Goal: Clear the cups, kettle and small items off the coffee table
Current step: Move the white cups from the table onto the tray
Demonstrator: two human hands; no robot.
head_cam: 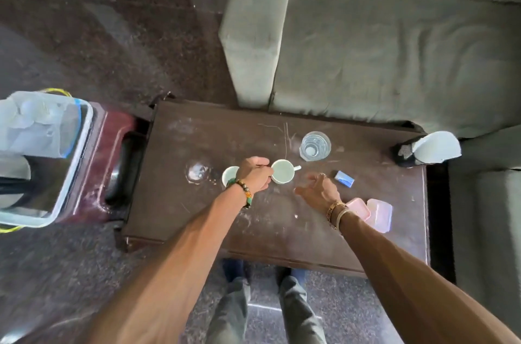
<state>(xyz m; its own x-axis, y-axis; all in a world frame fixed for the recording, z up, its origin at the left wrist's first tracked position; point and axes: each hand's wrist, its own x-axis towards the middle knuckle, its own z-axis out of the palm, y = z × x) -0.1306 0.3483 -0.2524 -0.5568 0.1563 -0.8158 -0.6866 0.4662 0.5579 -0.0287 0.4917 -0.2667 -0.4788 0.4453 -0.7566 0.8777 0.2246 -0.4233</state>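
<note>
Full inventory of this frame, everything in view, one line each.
coffee table: 1, dark brown, centre
handled cup: 1, white, table middle
plain cup: 1, white, left of it, under wrist
glass: 1, clear, behind handled cup
small box: 1, blue, right of cups
tubs: 2, pink, table's near right
unclear object: 1, white-black, table's right end
bin: 1, clear, left of table
sofa: 1, grey-green, behind table
left hand: fingers pinch handled cup's rim
right hand: fingers spread, over table near box
</note>
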